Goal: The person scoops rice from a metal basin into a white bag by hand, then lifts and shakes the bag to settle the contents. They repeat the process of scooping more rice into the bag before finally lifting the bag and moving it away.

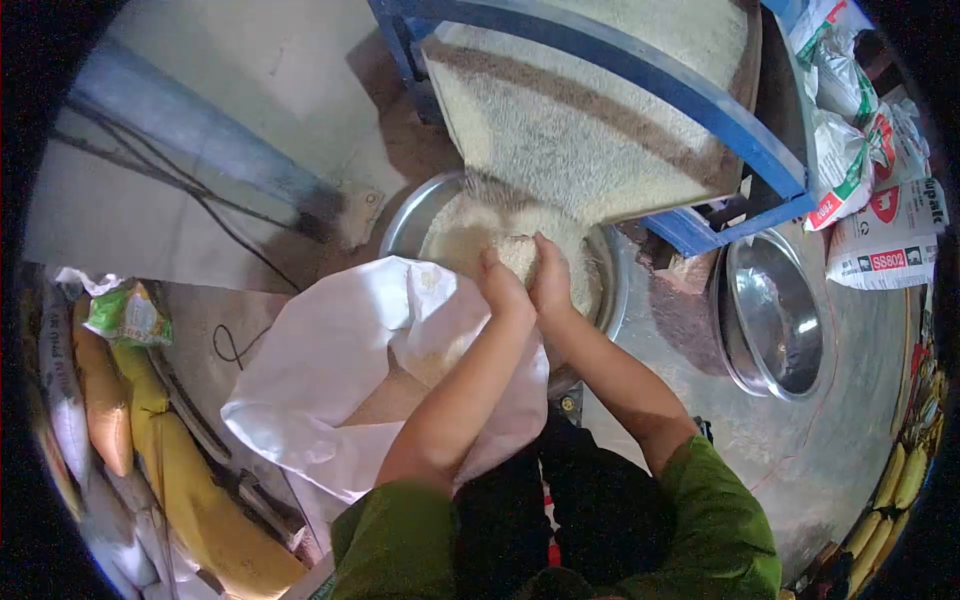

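Note:
My left hand [504, 284] and my right hand [551, 280] are cupped side by side, holding a heap of pale rice grains [517, 255]. They are over a wide steel basin [618, 285], in which more pale grain lies. Loose grain streams off a sloping tray [590, 130] in a blue metal frame [640, 62] into the basin. Beside my left forearm, an open white sack [310, 345] shows some grain [385, 398] inside. The undersides of both hands are hidden.
Stacked steel basins [775, 315] stand on the floor at right. Printed feed bags [885, 235] are at the far right. Filled yellow sacks [200, 490] line the left, near a blue post [200, 130] and a black cable [205, 200].

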Action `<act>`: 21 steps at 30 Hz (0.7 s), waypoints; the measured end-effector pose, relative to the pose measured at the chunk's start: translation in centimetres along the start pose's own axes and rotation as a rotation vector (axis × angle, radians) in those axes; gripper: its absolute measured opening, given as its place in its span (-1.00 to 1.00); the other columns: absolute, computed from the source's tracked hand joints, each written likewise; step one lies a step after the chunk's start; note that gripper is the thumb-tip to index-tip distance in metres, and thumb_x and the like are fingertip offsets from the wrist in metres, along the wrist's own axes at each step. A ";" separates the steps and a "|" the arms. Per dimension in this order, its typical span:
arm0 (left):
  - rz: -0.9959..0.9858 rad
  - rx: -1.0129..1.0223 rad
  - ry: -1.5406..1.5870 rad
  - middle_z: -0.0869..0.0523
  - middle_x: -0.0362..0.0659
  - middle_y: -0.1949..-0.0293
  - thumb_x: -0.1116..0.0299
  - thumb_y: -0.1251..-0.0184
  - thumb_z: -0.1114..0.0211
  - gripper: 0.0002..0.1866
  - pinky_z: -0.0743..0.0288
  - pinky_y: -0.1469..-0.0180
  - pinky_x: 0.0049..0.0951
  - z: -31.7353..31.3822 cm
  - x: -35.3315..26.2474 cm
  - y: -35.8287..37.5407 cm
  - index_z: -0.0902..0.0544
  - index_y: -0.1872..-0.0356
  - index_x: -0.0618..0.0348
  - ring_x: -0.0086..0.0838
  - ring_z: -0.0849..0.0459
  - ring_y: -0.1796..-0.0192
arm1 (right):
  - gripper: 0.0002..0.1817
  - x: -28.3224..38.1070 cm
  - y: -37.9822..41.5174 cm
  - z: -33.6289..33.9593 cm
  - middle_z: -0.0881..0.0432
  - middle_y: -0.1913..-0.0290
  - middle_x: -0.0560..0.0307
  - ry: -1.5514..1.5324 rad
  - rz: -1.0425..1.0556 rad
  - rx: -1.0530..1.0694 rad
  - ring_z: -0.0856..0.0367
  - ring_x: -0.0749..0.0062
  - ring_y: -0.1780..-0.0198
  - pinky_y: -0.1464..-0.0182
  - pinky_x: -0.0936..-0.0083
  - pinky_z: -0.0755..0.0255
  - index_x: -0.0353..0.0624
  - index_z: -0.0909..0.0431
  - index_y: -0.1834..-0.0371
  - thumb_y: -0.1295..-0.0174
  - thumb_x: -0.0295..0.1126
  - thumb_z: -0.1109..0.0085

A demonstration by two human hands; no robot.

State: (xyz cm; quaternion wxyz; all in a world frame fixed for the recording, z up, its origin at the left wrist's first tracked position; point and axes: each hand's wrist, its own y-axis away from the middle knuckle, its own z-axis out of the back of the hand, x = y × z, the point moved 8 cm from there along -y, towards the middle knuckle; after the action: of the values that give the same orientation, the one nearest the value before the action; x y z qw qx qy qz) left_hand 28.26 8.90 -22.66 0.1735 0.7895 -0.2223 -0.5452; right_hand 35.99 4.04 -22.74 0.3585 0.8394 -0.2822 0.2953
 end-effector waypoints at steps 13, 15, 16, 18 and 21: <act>0.430 0.133 -0.199 -0.41 -0.08 0.06 0.14 -0.23 0.17 -0.55 -0.26 0.02 -0.38 12.2 -11.6 8.5 -0.25 -0.06 0.20 -0.34 -0.38 0.02 | -0.74 -1.1 9.1 -6.4 -0.48 0.19 0.06 0.585 0.166 0.675 -0.41 0.46 0.17 0.12 0.56 -0.29 -0.32 -0.43 0.21 -0.12 -0.36 0.06; 0.312 0.201 -0.344 -0.43 -0.08 0.08 0.17 -0.19 0.09 -0.57 -0.30 0.08 -0.40 9.7 -10.3 7.3 -0.29 -0.04 0.16 -0.35 -0.43 0.09 | -0.76 2.1 5.1 -1.5 -0.53 0.36 0.16 0.673 0.233 0.366 -0.45 0.50 0.35 0.26 0.58 -0.35 -0.29 -0.47 0.26 -0.05 -0.38 0.02; 0.174 0.265 -0.479 -0.45 -0.08 0.09 0.20 -0.16 0.00 -0.59 -0.33 0.13 -0.41 7.6 -9.8 6.5 -0.33 -0.03 0.11 -0.36 -0.47 0.15 | -0.77 3.7 3.2 1.4 -0.55 0.39 0.03 0.816 0.395 0.123 -0.50 0.35 0.37 0.27 0.50 -0.36 -0.31 -0.48 0.32 -0.03 -0.38 0.04; 0.039 0.417 -0.633 -0.45 -0.07 0.09 0.23 -0.13 -0.04 -0.57 -0.28 0.07 -0.49 2.2 -6.1 5.3 -0.32 -0.04 0.14 -0.38 -0.45 0.11 | -0.72 5.3 0.7 6.3 -0.48 0.29 -0.21 1.177 0.343 -0.146 -0.46 0.13 0.21 0.14 0.43 -0.30 -0.36 -0.46 0.30 -0.01 -0.35 0.03; -0.247 0.396 -1.042 -0.37 0.10 0.02 0.21 -0.01 -0.15 -0.45 -0.15 -0.10 -0.37 -3.0 3.5 1.0 -0.30 -0.02 0.30 -0.22 -0.28 -0.09 | -0.72 4.3 -1.3 8.9 -0.46 0.28 -0.28 1.318 0.614 -0.146 -0.43 -0.02 0.18 0.15 0.33 -0.30 -0.36 -0.45 0.31 0.03 -0.35 0.01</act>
State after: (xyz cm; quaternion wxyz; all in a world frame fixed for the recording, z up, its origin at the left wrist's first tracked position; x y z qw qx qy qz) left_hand 31.94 6.27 -23.85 -0.1753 0.4541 -0.2823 -0.8267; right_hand 42.30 -3.19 -25.39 0.4101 0.3441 -0.2496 0.8069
